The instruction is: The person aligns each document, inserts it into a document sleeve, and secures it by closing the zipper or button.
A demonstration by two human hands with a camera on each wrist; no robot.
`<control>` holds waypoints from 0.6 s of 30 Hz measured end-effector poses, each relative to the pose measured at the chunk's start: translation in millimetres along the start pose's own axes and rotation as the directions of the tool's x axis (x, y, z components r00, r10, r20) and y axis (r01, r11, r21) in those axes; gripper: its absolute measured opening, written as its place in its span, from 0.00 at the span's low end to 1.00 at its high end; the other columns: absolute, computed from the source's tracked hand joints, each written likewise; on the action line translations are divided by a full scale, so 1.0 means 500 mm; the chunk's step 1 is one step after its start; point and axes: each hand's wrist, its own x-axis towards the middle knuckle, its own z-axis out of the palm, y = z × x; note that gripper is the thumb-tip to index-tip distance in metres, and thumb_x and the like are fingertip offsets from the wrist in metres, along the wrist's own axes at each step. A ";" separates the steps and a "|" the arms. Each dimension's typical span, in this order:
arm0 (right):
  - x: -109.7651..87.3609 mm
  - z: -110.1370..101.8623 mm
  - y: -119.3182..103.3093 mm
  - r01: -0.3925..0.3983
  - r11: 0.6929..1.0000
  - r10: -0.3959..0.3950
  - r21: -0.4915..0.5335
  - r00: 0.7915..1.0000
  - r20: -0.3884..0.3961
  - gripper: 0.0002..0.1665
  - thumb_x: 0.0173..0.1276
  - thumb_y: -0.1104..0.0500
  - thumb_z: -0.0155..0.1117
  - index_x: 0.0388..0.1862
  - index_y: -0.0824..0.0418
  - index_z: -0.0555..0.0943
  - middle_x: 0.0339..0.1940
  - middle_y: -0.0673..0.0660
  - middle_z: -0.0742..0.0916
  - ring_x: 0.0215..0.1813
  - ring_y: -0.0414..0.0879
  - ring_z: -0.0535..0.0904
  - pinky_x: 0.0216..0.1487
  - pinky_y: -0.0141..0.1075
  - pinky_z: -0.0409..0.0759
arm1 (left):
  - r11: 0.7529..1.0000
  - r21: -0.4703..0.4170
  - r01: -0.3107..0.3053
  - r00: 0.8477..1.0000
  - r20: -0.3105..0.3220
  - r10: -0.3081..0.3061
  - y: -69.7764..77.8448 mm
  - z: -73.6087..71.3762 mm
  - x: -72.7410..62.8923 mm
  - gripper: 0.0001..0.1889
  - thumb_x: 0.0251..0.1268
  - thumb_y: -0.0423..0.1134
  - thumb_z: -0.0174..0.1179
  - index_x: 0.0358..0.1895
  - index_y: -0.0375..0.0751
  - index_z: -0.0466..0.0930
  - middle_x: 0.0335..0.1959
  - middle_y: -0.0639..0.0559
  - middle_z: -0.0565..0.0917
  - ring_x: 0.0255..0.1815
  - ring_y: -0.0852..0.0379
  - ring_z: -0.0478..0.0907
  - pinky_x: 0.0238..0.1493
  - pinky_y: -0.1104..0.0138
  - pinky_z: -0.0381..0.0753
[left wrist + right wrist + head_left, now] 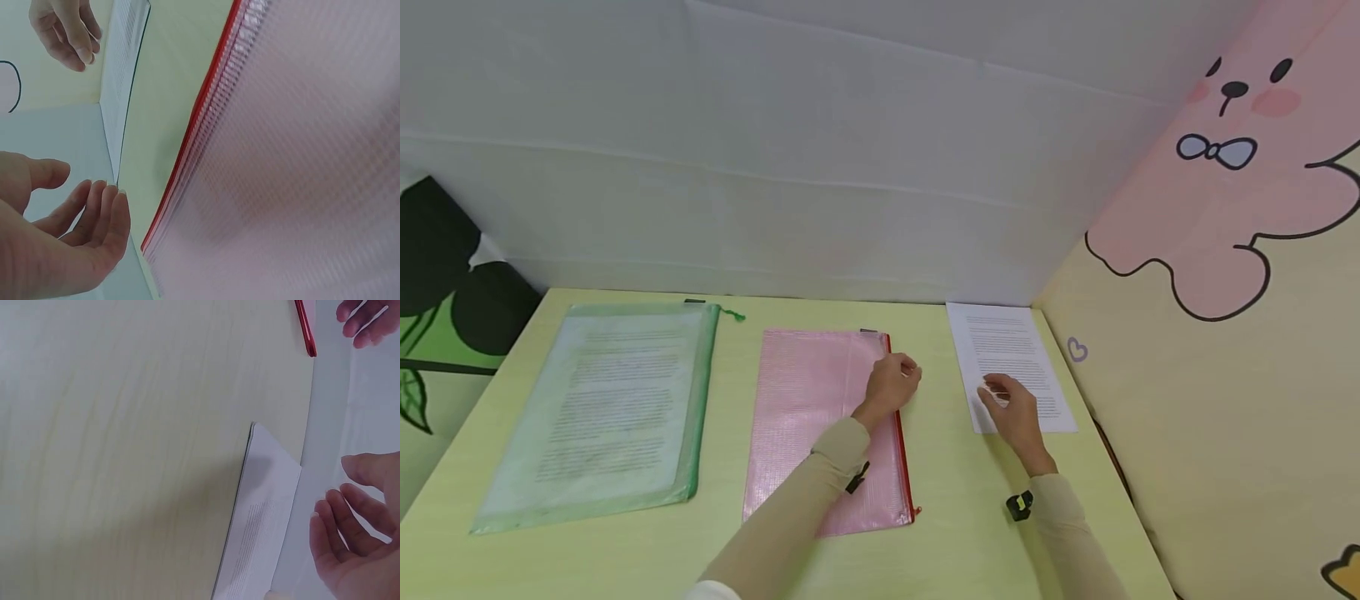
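Observation:
A pink zip file pouch with a red zip edge lies flat mid-table. Over its right edge hovers my left hand, fingers loosely bent, nothing between thumb and fingertips in the left wrist view. To the right lies a stack of printed paper, thin in the right wrist view. Above the stack's lower left part is my right hand. A gap shows between its thumb and fingers, and the right wrist view shows it holding nothing. Both hands appear raised off the things below them.
A green zip pouch with printed sheets inside lies on the left of the pale yellow table. A white sheet backdrop rises behind the table. A wall with a pink bear drawing borders the right side.

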 end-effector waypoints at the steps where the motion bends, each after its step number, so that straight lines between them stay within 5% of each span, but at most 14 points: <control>1: 0.001 -0.004 0.005 -0.008 1.000 0.008 -0.005 1.000 -0.003 0.16 0.68 0.67 0.71 0.52 0.73 0.83 0.46 0.68 0.88 0.48 0.63 0.85 0.52 0.55 0.83 | 1.000 -0.005 0.005 1.000 -0.002 -0.005 0.001 0.007 -0.001 0.09 0.73 0.35 0.60 0.45 0.32 0.86 0.39 0.44 0.87 0.42 0.47 0.84 0.44 0.58 0.84; 18: 0.018 -0.072 0.075 -0.083 0.995 0.083 -0.059 0.997 -0.010 0.18 0.70 0.66 0.69 0.55 0.75 0.81 0.51 0.74 0.85 0.55 0.66 0.81 0.58 0.56 0.80 | 0.985 -0.115 0.126 0.992 -0.017 -0.129 0.031 0.081 -0.010 0.11 0.75 0.34 0.55 0.43 0.30 0.85 0.35 0.43 0.87 0.36 0.53 0.81 0.41 0.62 0.82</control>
